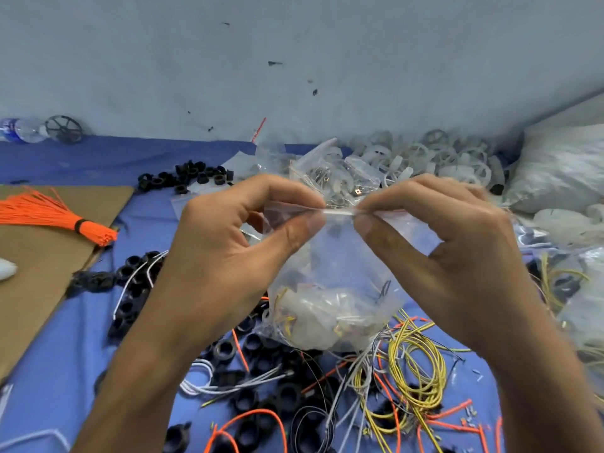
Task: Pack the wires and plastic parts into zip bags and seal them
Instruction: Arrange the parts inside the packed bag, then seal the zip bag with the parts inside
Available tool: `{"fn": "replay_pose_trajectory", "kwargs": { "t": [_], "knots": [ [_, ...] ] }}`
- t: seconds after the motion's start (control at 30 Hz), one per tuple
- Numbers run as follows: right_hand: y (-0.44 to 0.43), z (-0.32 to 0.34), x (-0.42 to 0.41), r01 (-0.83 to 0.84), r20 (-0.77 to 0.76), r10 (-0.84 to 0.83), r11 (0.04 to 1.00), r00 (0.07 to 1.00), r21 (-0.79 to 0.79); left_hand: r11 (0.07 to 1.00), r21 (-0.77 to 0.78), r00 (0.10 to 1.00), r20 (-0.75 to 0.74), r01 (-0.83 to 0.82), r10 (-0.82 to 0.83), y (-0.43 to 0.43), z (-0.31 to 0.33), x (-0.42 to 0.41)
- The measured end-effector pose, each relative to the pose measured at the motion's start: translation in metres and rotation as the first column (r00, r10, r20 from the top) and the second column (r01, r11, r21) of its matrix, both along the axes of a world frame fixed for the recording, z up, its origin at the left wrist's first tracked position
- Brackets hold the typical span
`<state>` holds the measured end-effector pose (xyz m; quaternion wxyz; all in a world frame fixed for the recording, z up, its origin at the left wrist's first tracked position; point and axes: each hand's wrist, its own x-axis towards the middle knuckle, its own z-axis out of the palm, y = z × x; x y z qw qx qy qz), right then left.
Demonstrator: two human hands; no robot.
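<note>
A clear zip bag [340, 256] hangs in mid-air at the centre of the view, with pale plastic parts and thin wires lying in its bottom. My left hand [228, 253] pinches the zip strip at the bag's top left between thumb and forefinger. My right hand [434, 243] pinches the same strip just to the right. Below the bag, loose yellow, orange, white and black wires [405, 380] lie tangled on the blue cloth, mixed with black plastic rings [255, 397].
A bundle of orange wires [55, 217] lies on brown cardboard [42, 289] at the left. White plastic wheels [425, 158] and filled clear bags [330, 171] pile up at the back. A large white sack [562, 171] sits at the right, a water bottle [19, 129] far left.
</note>
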<state>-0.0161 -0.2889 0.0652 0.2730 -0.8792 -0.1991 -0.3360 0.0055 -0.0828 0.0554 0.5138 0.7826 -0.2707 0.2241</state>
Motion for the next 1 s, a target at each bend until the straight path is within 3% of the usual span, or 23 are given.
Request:
{"fn": "replay_pose_trajectory", "kwargs": {
  "t": [1.0],
  "knots": [
    [-0.029, -0.010, 0.017, 0.011, 0.004, -0.011, 0.994, 1.000, 0.113, 0.989, -0.021, 0.989, -0.005, -0.145, 0.145, 0.019, -0.007, 0.013]
  ]
}}
